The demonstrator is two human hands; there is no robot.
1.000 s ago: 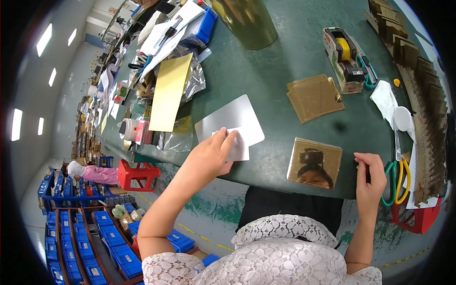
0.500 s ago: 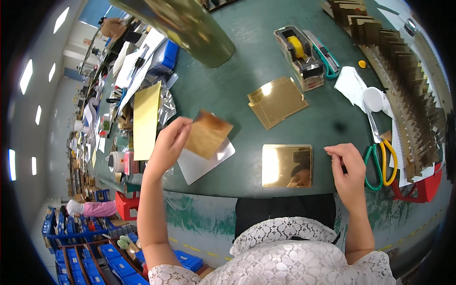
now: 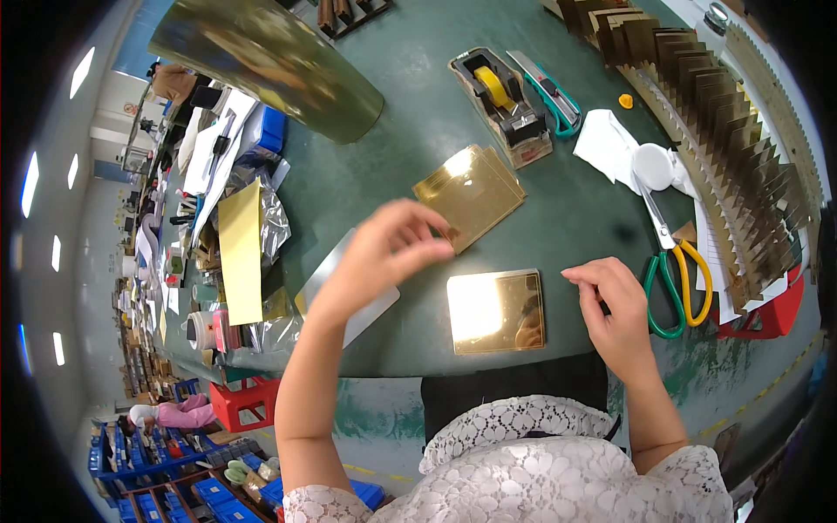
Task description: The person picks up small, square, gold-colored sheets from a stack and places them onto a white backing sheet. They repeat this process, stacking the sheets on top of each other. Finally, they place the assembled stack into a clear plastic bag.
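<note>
My left hand [image 3: 384, 257] is over the table with thumb and fingers apart, its fingertips at the near left edge of a loose pile of shiny gold sheets [image 3: 475, 196]. Nothing shows between them. Partly covered by that hand and wrist, a pale smooth card [image 3: 373, 315] lies on the table. A squared stack of mirror-like gold plates [image 3: 497, 312] sits close to the front edge. Right of this stack, my right hand [image 3: 615, 309] is raised with thumb and fingertips pinched together; whatever they may hold is too small to make out.
A tape dispenser [image 3: 501, 100] and a teal cutter [image 3: 549, 96] lie behind the pile. Scissors [image 3: 671, 270] with green and yellow handles are at right, before a rack of upright plates [image 3: 697, 122]. A large gold-green roll [image 3: 270, 70] and a yellow sheet [image 3: 240, 253] occupy the left.
My left hand has moved right, from over the pale card to the loose pile. The gold sheet it held no longer shows in its fingers. My right hand stays pinched; the view has shifted.
</note>
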